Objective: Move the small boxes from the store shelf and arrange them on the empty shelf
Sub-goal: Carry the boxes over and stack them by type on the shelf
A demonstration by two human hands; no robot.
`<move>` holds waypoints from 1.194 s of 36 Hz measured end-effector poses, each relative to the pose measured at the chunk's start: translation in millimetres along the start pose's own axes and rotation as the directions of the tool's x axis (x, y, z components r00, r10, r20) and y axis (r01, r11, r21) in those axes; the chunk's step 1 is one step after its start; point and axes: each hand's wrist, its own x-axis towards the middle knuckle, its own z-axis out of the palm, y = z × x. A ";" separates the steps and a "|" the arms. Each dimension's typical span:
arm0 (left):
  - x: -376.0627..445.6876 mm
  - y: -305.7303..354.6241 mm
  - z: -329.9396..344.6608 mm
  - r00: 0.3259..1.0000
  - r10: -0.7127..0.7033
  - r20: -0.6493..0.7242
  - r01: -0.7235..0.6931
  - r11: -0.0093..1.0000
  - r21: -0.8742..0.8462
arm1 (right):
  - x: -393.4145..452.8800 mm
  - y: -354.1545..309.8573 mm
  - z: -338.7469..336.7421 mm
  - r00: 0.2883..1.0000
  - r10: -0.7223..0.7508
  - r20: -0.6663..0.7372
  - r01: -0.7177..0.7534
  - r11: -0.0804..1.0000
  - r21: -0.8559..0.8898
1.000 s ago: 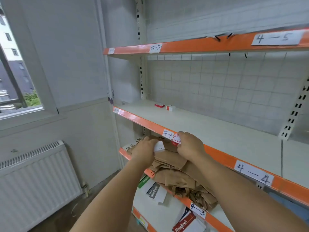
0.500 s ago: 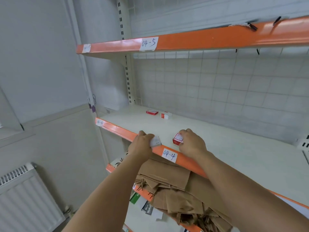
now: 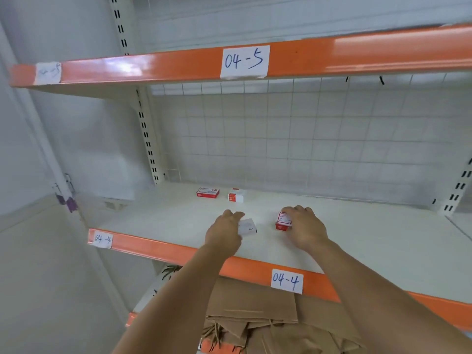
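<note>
Two hands over the 04-4 shelf [image 3: 370,241], left hand [image 3: 224,232] gripping a white box [image 3: 247,226], right hand [image 3: 305,229] gripping a red box [image 3: 283,221], two more boxes [image 3: 221,194] beyond them.

Soft, even light from above fills my feed; bright and cool, with no hard shadows. Glare streaks the orange edge of the upper shelf [image 3: 357,51], brightest at its right end, and whitens the small left label [image 3: 48,72] until its writing barely reads; the middle shelf [image 3: 383,241] is pale and washed out; faint shade sits under both hands. The wide lens bows the shelf edges and uprights toward the corners; detail is soft throughout, softest at the frame edges.
</note>
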 end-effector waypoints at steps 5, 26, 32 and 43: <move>17.3 -4.3 6.3 0.997 0.071 0.030 -0.069 0.996 -0.059 | 0.6 0.0 1.6 0.996 0.085 0.000 -0.085 0.996 -0.030; 75.3 16.2 21.4 0.981 0.162 0.110 -0.142 0.975 -0.169 | 33.0 32.7 12.6 0.989 0.150 -0.002 -0.150 0.988 0.040; 79.7 17.5 29.2 0.984 0.155 0.092 -0.129 0.963 -0.236 | 35.0 12.4 14.4 0.993 -0.005 -0.114 0.004 1.000 -0.014; 93.7 -8.9 24.8 0.975 0.199 0.101 -0.172 0.958 -0.227 | 48.9 -13.2 21.8 0.994 -0.105 -0.030 0.096 0.971 -0.220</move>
